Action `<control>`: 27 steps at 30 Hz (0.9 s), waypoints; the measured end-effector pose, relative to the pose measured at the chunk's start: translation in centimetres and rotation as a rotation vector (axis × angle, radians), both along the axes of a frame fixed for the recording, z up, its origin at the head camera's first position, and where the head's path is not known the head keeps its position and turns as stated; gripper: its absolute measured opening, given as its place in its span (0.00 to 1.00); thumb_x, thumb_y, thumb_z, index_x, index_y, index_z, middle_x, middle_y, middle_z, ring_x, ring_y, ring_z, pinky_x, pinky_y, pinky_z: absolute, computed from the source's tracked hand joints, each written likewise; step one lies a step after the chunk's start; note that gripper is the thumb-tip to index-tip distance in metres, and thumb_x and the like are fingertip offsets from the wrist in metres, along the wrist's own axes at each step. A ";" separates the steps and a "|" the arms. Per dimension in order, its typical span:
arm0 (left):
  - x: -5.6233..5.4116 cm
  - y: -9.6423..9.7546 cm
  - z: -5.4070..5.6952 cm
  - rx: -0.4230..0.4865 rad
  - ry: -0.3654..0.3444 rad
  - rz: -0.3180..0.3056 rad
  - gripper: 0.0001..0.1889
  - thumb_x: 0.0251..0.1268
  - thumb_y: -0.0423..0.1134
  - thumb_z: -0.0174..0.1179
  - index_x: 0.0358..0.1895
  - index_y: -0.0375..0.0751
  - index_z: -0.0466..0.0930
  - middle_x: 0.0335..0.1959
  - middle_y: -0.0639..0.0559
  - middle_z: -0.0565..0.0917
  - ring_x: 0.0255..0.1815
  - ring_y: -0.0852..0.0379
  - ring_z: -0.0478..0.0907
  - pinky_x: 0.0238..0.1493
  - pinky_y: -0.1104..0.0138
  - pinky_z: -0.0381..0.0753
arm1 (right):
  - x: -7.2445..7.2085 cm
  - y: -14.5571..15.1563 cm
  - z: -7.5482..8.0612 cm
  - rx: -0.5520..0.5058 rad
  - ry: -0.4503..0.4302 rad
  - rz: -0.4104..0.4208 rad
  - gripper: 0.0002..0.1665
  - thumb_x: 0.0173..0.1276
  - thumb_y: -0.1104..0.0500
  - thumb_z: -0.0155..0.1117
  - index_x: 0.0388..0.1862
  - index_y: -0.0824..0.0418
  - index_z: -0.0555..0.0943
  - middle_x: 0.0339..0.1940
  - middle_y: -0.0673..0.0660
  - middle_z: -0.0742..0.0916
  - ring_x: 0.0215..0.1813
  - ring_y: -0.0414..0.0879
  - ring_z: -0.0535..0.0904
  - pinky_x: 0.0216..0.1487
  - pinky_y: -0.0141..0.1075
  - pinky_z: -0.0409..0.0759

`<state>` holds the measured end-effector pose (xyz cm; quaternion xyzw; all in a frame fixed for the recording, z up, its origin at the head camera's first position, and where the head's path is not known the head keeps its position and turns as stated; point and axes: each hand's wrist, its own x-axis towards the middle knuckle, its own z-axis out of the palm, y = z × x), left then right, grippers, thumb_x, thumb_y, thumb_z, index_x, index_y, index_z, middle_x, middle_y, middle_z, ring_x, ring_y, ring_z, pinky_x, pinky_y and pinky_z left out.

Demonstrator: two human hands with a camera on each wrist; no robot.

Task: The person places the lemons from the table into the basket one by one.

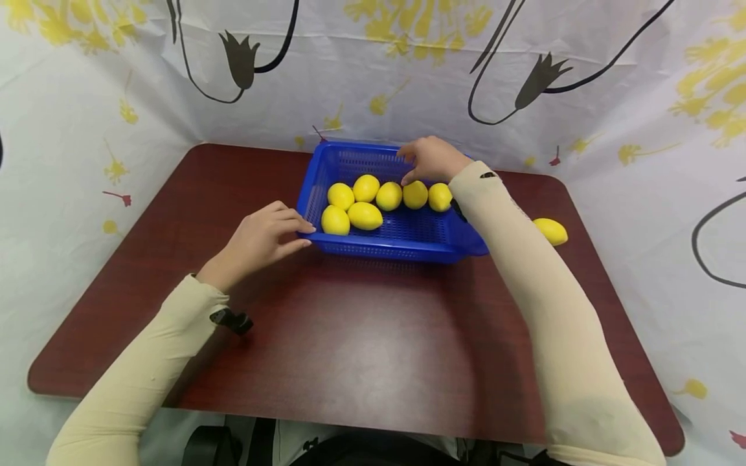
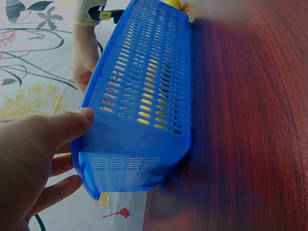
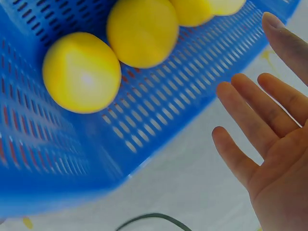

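A blue plastic basket (image 1: 402, 249) with slotted walls stands toward the back of the table, several yellow lemons (image 1: 365, 216) lying inside it. At its near left corner, my left hand (image 1: 262, 236) grips the rim; the left wrist view has the thumb (image 2: 72, 125) against the outer wall and other fingers round the corner. My right hand (image 1: 434, 158) is over the basket's far side, fingers extended and holding nothing. In the right wrist view, the right hand (image 3: 279, 130) shows beside the rim, with lemons (image 3: 82, 72) below in the basket.
Another lemon (image 1: 550, 231) lies on the dark red-brown table (image 1: 361, 336), right of the basket and beside the right forearm. A white patterned cloth (image 1: 373, 77) hangs close behind the basket and along the table's sides.
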<state>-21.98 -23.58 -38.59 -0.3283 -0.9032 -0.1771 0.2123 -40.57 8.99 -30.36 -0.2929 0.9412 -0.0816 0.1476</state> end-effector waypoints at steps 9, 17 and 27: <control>0.1 0.0 0.0 -0.005 -0.004 0.008 0.13 0.57 0.47 0.72 0.44 0.50 0.89 0.41 0.56 0.89 0.42 0.56 0.76 0.39 0.61 0.83 | 0.5 0.8 3.7 -0.032 0.043 -0.002 0.40 0.64 0.49 0.71 0.73 0.57 0.69 0.64 0.64 0.81 0.65 0.58 0.77 0.65 0.52 0.75; 0.0 -0.1 0.0 -0.006 -0.002 0.010 0.13 0.57 0.47 0.72 0.44 0.49 0.89 0.41 0.56 0.88 0.42 0.56 0.76 0.38 0.61 0.83 | 1.1 1.3 5.2 -0.070 0.082 0.021 0.39 0.64 0.51 0.71 0.72 0.58 0.70 0.62 0.65 0.82 0.63 0.59 0.78 0.64 0.52 0.76; 0.0 0.0 -0.2 -0.009 -0.007 0.010 0.12 0.57 0.47 0.72 0.44 0.50 0.89 0.40 0.56 0.88 0.41 0.56 0.76 0.37 0.62 0.82 | 1.4 2.2 4.7 -0.065 0.094 0.022 0.39 0.65 0.50 0.71 0.72 0.57 0.70 0.62 0.64 0.83 0.62 0.59 0.79 0.63 0.52 0.76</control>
